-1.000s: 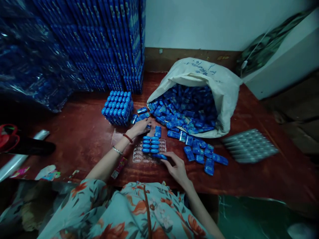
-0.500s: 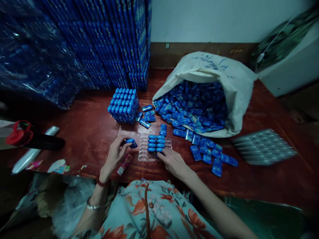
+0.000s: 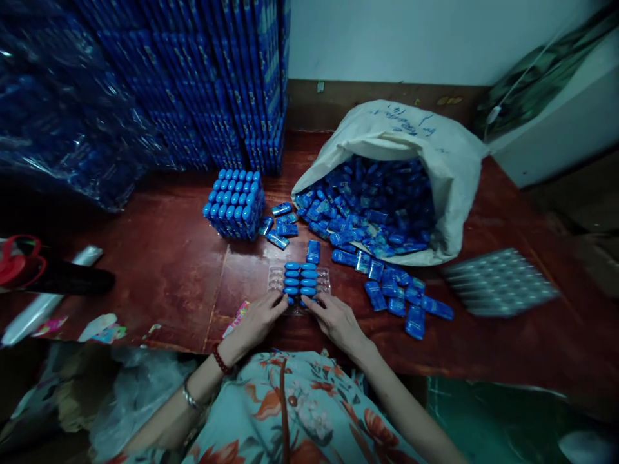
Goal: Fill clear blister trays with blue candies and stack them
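Note:
A clear plastic tray [image 3: 275, 278] lies on the red-brown table [image 3: 159, 264] in front of me, with two columns of small blue packets [image 3: 300, 278] set in its pockets. My left hand [image 3: 258, 319] rests at the tray's near edge, fingers curled, its fingertips on a blue packet at the bottom of the left column. Just right of it, my right hand [image 3: 336, 319] touches the near end of the right column with bent fingers. Loose blue packets [image 3: 396, 296] lie scattered to the right of the tray.
A white sack [image 3: 425, 154] full of blue packets lies open behind the tray. A filled block of packets [image 3: 235, 205] stands at the back left, before tall blue stacks [image 3: 217, 84]. Empty clear trays [image 3: 500, 282] sit at right. A dark tool with a red handle [image 3: 29, 267] lies at far left.
My left hand reached to the loose packets, took a blue one, and has brought it to the tray's near edge. My right hand stayed at the tray.

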A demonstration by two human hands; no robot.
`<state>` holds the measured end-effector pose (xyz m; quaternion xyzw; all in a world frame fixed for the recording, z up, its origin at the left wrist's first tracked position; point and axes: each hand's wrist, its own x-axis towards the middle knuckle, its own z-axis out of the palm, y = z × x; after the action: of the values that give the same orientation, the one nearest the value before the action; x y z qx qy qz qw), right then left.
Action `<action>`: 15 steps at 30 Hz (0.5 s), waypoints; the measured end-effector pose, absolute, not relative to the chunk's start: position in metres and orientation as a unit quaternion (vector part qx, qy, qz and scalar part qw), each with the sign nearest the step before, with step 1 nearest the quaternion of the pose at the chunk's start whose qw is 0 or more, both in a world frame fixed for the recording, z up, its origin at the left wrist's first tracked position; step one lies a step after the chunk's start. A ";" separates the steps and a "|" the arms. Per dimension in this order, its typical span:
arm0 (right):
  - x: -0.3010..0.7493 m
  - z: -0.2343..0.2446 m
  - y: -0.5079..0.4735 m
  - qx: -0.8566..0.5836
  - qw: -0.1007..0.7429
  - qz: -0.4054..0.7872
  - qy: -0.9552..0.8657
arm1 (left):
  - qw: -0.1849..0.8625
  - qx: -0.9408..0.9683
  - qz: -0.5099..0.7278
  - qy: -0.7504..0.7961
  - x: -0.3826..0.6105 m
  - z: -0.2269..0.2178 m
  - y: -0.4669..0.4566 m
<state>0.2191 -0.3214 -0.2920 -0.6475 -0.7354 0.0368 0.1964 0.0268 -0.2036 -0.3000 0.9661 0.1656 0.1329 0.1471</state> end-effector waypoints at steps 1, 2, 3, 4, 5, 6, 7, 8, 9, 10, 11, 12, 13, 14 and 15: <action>0.218 -0.293 -0.322 -0.648 0.197 0.024 -0.735 | 0.131 0.974 0.109 0.146 0.030 -0.293 -0.203; 0.216 -0.295 -0.322 -0.651 0.198 0.014 -0.732 | 0.115 0.981 0.082 0.129 0.033 -0.286 -0.203; 0.213 -0.296 -0.323 -0.655 0.201 0.006 -0.728 | 0.102 0.987 0.051 0.115 0.037 -0.279 -0.204; 0.211 -0.298 -0.324 -0.660 0.206 0.003 -0.722 | 0.090 0.990 0.020 0.106 0.042 -0.274 -0.206; 0.209 -0.300 -0.325 -0.663 0.216 0.002 -0.717 | 0.080 0.991 -0.008 0.103 0.046 -0.270 -0.208; 0.208 -0.302 -0.327 -0.663 0.231 0.000 -0.712 | 0.072 0.991 -0.030 0.104 0.049 -0.267 -0.210; 0.208 -0.305 -0.329 -0.664 0.252 -0.005 -0.704 | 0.065 0.991 -0.046 0.109 0.051 -0.264 -0.212; 0.211 -0.307 -0.330 -0.666 0.278 -0.012 -0.692 | 0.057 0.990 -0.054 0.114 0.051 -0.262 -0.212; 0.216 -0.310 -0.331 -0.673 0.305 -0.021 -0.673 | 0.047 0.990 -0.056 0.118 0.051 -0.260 -0.212; 0.225 -0.311 -0.332 -0.687 0.331 -0.031 -0.646 | 0.036 0.991 -0.050 0.121 0.050 -0.258 -0.210; 0.235 -0.312 -0.331 -0.708 0.348 -0.040 -0.613 | 0.026 0.991 -0.038 0.124 0.049 -0.255 -0.207; 0.247 -0.312 -0.329 -0.733 0.351 -0.046 -0.580 | 0.019 0.991 -0.020 0.129 0.050 -0.252 -0.201; 0.260 -0.311 -0.326 -0.761 0.336 -0.049 -0.553 | 0.020 0.991 0.001 0.136 0.052 -0.249 -0.193; 0.273 -0.310 -0.320 -0.786 0.305 -0.049 -0.535 | 0.031 0.989 0.023 0.142 0.058 -0.245 -0.184; 0.285 -0.307 -0.313 -0.807 0.260 -0.044 -0.529 | 0.049 0.987 0.045 0.149 0.066 -0.242 -0.173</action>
<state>0.2850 -0.3129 -0.3074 -0.8067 -0.5289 -0.0439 0.2599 0.0662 -0.1727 -0.2420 0.9866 0.1491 0.0446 0.0489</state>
